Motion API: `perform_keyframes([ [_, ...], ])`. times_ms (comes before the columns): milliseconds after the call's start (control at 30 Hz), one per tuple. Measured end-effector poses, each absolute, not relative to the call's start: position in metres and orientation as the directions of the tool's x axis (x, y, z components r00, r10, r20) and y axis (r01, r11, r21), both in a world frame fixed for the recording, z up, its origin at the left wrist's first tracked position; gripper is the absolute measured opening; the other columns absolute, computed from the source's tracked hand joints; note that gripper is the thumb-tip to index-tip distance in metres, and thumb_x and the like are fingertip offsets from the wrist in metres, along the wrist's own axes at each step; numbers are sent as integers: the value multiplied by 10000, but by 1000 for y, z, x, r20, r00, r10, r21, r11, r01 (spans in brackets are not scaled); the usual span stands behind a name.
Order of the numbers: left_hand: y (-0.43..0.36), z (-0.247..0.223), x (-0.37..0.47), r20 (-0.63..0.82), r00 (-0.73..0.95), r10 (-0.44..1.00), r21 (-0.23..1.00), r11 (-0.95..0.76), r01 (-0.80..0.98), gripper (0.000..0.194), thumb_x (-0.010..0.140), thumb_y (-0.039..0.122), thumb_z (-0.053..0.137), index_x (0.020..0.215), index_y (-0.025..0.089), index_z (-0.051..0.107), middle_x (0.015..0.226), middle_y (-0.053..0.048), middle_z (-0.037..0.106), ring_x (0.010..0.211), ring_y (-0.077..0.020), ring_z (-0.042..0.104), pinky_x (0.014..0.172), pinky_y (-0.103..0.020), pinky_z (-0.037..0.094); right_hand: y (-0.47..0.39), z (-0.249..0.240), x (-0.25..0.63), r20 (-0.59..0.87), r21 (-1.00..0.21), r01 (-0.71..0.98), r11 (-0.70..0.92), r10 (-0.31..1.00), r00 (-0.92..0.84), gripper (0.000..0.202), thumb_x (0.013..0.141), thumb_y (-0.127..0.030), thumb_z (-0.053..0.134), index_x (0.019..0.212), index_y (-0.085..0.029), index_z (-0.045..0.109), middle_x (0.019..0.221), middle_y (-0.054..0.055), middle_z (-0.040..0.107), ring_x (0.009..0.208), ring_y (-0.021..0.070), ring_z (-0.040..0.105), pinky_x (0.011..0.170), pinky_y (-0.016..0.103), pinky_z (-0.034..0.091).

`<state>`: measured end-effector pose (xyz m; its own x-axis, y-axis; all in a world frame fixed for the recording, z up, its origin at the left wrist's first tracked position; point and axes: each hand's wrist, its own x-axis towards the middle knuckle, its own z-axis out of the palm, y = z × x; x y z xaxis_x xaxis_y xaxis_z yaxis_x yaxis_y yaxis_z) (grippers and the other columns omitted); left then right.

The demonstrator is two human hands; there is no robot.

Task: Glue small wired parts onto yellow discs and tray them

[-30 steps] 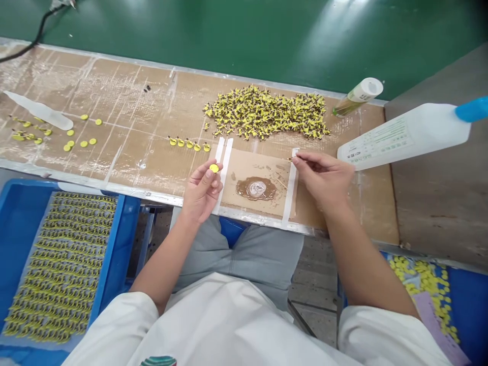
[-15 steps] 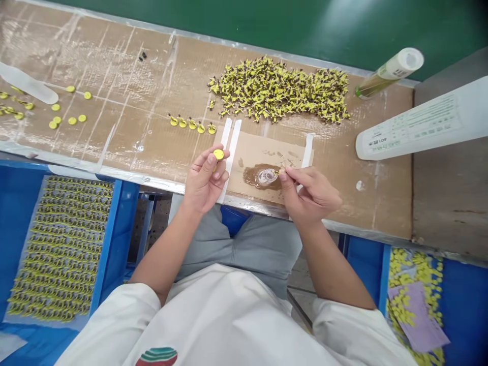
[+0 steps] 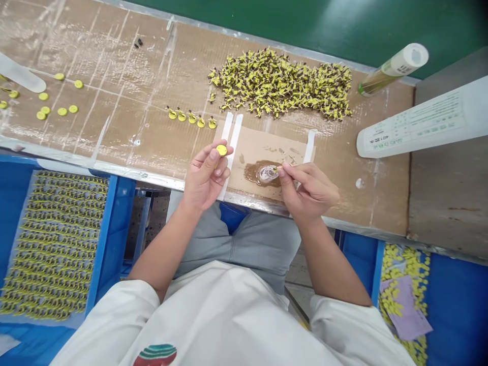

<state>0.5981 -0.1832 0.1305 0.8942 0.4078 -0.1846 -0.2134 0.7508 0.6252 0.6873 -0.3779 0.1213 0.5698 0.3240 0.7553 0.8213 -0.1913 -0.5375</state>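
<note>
Between thumb and fingers, my left hand (image 3: 207, 173) holds a round yellow disc (image 3: 221, 150), its flat face up. My right hand (image 3: 307, 190) pinches a small figure (image 3: 276, 169), mostly hidden by the fingertips, at the edge of a small clear dish (image 3: 267, 174). Around the dish spreads a wet brown patch (image 3: 249, 175) on a cardboard sheet (image 3: 244, 150) held by white tape strips. Beyond my left hand stands a short row of figures on yellow discs (image 3: 191, 117). A large heap of loose yellow and dark figures (image 3: 280, 84) lies behind the sheet.
Loose yellow discs (image 3: 62, 111) lie at the left. Two white-labelled bottles, one large (image 3: 414, 124) and one smaller (image 3: 396, 68), are at the right. Blue bins flank my legs: the left has rows of figures (image 3: 57, 244), the right yellow discs (image 3: 392, 300) and a purple paper.
The view has shifted slightly. My right hand still pinches the figure at the clear dish, and my left hand keeps hold of the yellow disc.
</note>
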Motion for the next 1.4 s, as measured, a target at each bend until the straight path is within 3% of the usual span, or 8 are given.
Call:
perform_keyframes([
  [233,-183,131,599,-247,872,422,628,755,-187,184,803,312,823,958,223,775,945,-36,772,518,-26,396,446,-144,372,-381,124,685,728,-545,786,-292,298,617,129,911,-225,714,1029,-248,761,825,28,714,701,162,672,627,304,565],
  [367,-183,133,599,-263,868,422,630,756,-176,162,815,299,813,952,223,773,939,-37,771,512,-26,389,442,-147,366,-385,124,685,726,-532,775,-340,287,625,134,924,-267,704,1044,-249,761,859,45,714,738,174,683,651,316,570],
  [700,-183,132,599,-240,879,411,642,747,-174,204,794,327,831,963,227,776,942,-36,764,519,-21,393,450,-135,385,-382,122,688,726,-521,816,-249,373,578,234,910,-169,692,1115,-266,748,928,42,714,790,166,681,669,307,559],
  [1167,-184,134,598,-288,861,420,644,750,-151,139,819,279,809,948,234,781,981,-43,772,503,-18,393,443,-143,374,-382,125,688,687,-517,790,-331,390,613,137,923,-232,675,1036,-241,752,884,56,715,767,181,690,659,325,582],
  [1400,-183,131,598,-201,893,402,638,746,-192,238,768,333,855,971,228,788,965,-45,775,521,-22,395,452,-136,386,-381,125,688,713,-523,808,-271,379,589,166,921,-189,687,1059,-250,753,903,48,714,783,174,689,670,314,571],
])
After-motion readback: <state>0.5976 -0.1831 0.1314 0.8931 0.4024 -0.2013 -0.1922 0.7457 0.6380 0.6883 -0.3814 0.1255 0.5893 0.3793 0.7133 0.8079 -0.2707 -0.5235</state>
